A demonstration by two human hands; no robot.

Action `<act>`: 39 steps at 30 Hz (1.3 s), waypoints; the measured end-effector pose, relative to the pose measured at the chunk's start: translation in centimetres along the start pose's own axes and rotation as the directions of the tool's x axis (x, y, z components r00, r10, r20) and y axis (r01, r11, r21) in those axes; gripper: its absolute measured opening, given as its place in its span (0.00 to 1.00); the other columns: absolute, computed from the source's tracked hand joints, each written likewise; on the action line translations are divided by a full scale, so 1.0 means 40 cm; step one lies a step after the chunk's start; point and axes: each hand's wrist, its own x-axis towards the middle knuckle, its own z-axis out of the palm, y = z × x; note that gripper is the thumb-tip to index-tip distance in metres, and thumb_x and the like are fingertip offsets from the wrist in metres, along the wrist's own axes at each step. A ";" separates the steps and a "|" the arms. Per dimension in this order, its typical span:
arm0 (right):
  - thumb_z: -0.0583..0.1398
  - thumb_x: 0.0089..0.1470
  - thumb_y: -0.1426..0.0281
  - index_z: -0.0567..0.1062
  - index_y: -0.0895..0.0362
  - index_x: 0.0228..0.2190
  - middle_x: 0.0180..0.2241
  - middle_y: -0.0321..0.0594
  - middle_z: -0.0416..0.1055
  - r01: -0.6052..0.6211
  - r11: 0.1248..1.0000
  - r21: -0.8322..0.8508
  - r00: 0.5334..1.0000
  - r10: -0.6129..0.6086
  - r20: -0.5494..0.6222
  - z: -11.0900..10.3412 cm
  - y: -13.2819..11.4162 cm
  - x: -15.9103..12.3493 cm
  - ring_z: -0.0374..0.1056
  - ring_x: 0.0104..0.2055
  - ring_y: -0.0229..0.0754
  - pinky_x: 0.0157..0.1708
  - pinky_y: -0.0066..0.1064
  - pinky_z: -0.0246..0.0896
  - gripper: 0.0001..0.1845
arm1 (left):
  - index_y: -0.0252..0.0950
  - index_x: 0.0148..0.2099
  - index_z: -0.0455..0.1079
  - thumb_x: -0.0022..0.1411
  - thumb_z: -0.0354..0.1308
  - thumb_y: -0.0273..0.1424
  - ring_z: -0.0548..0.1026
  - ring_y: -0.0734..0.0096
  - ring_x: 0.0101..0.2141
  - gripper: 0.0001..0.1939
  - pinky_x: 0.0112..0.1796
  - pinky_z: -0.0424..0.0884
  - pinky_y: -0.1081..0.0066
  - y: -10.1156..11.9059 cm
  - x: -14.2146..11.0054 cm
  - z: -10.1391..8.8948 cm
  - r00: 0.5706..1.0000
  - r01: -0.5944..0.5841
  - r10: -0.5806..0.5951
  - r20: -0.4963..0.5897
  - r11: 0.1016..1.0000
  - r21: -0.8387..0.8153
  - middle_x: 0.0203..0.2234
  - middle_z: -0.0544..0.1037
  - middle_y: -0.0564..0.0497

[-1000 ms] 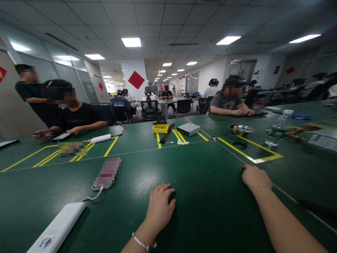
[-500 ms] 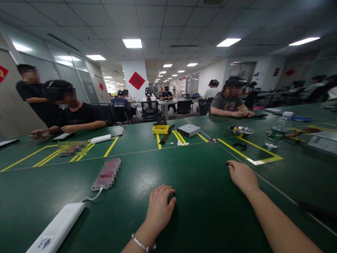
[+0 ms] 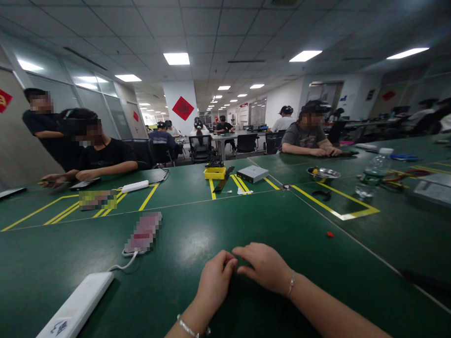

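Low over the green table (image 3: 171, 299), my left hand (image 3: 215, 277) is closed, its fingers curled in and its thumb against the index finger. Whatever it may hold is hidden behind the fingers. My right hand (image 3: 265, 267) is right beside it, fingertips close to the left thumb and index finger. Its thumb and index finger are apart, and no object shows between them. A small orange-red piece (image 3: 330, 234) lies on the table to the right of both hands; its kind is too small to tell.
On the left are a white power strip (image 3: 73, 307) and a cabled phone (image 3: 143, 233). Farther back stand a yellow tray (image 3: 215, 174), a grey box (image 3: 253, 174), a metal bowl (image 3: 332, 173) and a plastic bottle (image 3: 375, 173). Two people sit across the table.
My right hand has moved left to my left hand. The orange-red piece now lies uncovered on the right. My left hand's fingers have curled in more.
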 end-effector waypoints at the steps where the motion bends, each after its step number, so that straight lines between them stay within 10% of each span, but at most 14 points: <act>1: 0.50 0.54 0.62 0.67 0.55 0.43 0.36 0.42 0.71 -0.089 0.996 -0.033 0.996 0.088 -0.030 -0.013 0.032 -0.004 0.65 0.37 0.42 0.36 0.32 0.58 0.17 | 0.38 0.30 0.66 0.57 0.46 0.36 0.69 0.71 0.25 0.11 0.28 0.60 0.73 -0.002 0.002 -0.001 1.000 0.010 -0.011 -0.018 0.999 -0.035 0.22 0.72 0.55; 3: 0.47 0.55 0.64 0.66 0.57 0.45 0.38 0.47 0.70 -0.365 0.920 -0.143 0.929 0.349 -0.123 -0.042 0.112 -0.021 0.66 0.38 0.44 0.36 0.35 0.60 0.18 | 0.37 0.29 0.65 0.58 0.45 0.39 0.68 0.71 0.24 0.13 0.28 0.60 0.73 -0.008 0.007 -0.004 0.998 0.027 -0.032 -0.056 0.995 -0.099 0.20 0.71 0.55; 6: 0.46 0.54 0.64 0.67 0.60 0.43 0.37 0.54 0.69 -0.740 0.621 -0.259 0.672 0.703 -0.233 -0.079 0.250 -0.076 0.67 0.36 0.50 0.32 0.40 0.61 0.20 | 0.37 0.28 0.63 0.59 0.44 0.42 0.67 0.72 0.23 0.16 0.27 0.61 0.74 -0.018 0.013 -0.004 0.995 0.035 -0.053 -0.090 0.981 -0.189 0.17 0.67 0.57; 9: 0.45 0.53 0.58 0.66 0.62 0.44 0.39 0.59 0.67 -0.909 0.359 -0.214 0.403 0.886 -0.227 -0.094 0.367 -0.148 0.67 0.38 0.56 0.31 0.45 0.62 0.25 | 0.37 0.29 0.63 0.59 0.43 0.44 0.66 0.72 0.22 0.17 0.27 0.61 0.74 -0.024 0.014 -0.001 0.993 0.020 -0.049 -0.109 0.966 -0.257 0.17 0.65 0.58; 12: 0.45 0.52 0.58 0.67 0.63 0.44 0.41 0.61 0.67 -0.949 0.282 -0.143 0.303 0.940 -0.155 -0.089 0.433 -0.201 0.67 0.40 0.57 0.32 0.45 0.62 0.26 | 0.37 0.31 0.63 0.60 0.42 0.44 0.66 0.72 0.23 0.18 0.28 0.61 0.73 -0.026 0.012 0.001 0.992 0.005 -0.039 -0.119 0.962 -0.272 0.18 0.64 0.58; 21: 0.48 0.52 0.65 0.70 0.59 0.33 0.35 0.51 0.71 -0.925 0.379 0.027 0.377 0.925 -0.055 -0.082 0.419 -0.177 0.68 0.36 0.50 0.34 0.40 0.61 0.15 | 0.37 0.33 0.64 0.59 0.43 0.38 0.68 0.70 0.29 0.13 0.32 0.63 0.71 -0.034 0.013 0.001 0.990 -0.002 -0.032 -0.134 0.969 -0.248 0.24 0.68 0.55; 26: 0.54 0.47 0.67 0.68 0.57 0.34 0.31 0.40 0.71 -0.662 0.479 0.576 0.637 0.765 0.096 -0.045 0.279 -0.072 0.67 0.32 0.39 0.33 0.32 0.61 0.10 | 0.36 0.39 0.65 0.55 0.50 0.33 0.69 0.68 0.35 0.09 0.37 0.64 0.70 -0.040 0.021 0.004 0.983 0.004 -0.046 -0.176 0.973 -0.232 0.32 0.71 0.51; 31: 0.56 0.47 0.63 0.69 0.59 0.30 0.25 0.36 0.69 -0.391 0.117 0.913 0.805 0.525 0.277 -0.007 0.088 0.011 0.61 0.22 0.32 0.25 0.27 0.57 0.11 | 0.37 0.37 0.68 0.49 0.54 0.27 0.70 0.68 0.35 0.10 0.36 0.65 0.69 -0.046 0.030 0.005 0.973 -0.042 -0.007 -0.232 0.977 -0.207 0.32 0.71 0.51; 39: 0.66 0.35 0.64 0.72 0.60 0.27 0.23 0.35 0.69 -0.242 -0.428 0.871 0.802 0.417 0.428 0.012 -0.051 0.020 0.61 0.23 0.30 0.27 0.25 0.56 0.16 | 0.37 0.37 0.70 0.57 0.49 0.33 0.71 0.70 0.30 0.10 0.33 0.66 0.70 -0.023 0.014 -0.004 0.979 -0.094 0.051 -0.197 0.972 -0.214 0.27 0.74 0.53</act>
